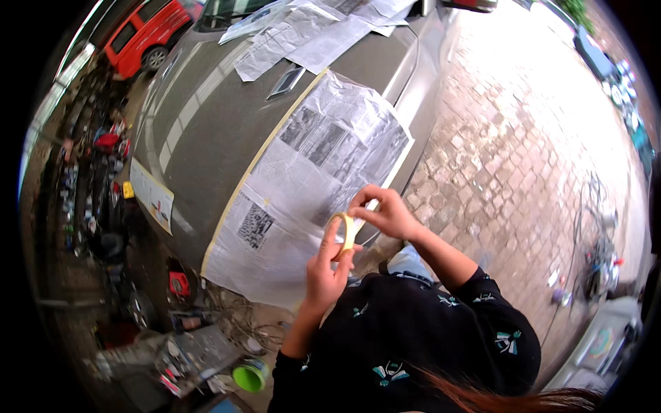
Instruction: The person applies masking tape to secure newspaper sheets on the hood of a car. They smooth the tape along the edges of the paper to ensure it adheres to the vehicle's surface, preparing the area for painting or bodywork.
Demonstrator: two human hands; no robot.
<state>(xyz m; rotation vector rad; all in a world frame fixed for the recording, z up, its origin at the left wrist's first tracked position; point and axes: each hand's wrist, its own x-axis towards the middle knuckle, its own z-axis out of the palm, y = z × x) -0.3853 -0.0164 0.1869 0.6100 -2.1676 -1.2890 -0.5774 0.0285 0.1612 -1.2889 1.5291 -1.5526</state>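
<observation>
A roll of yellow masking tape (pixel 348 234) is in my left hand (pixel 329 270), its ring hooked over the fingers. Just above it, my right hand (pixel 387 213) is closed in a pinch at the tape's upper edge, where a pale strip shows by the fingers. Both hands are over a newspaper sheet (pixel 292 182) that covers part of the car hood (pixel 206 131). Yellow tape runs along the sheet's left edge. More newspaper (pixel 303 38) lies higher on the hood and windshield, and a smaller taped sheet (pixel 151 196) hangs at the left.
Cobblestone paving (pixel 496 172) stretches along the right, with cables (pixel 599 241) coiled on it. A bright green bucket (pixel 250 376) stands at the lower left beside a cluttered bench (pixel 200 358). A red vehicle (pixel 141 38) is parked at the upper left.
</observation>
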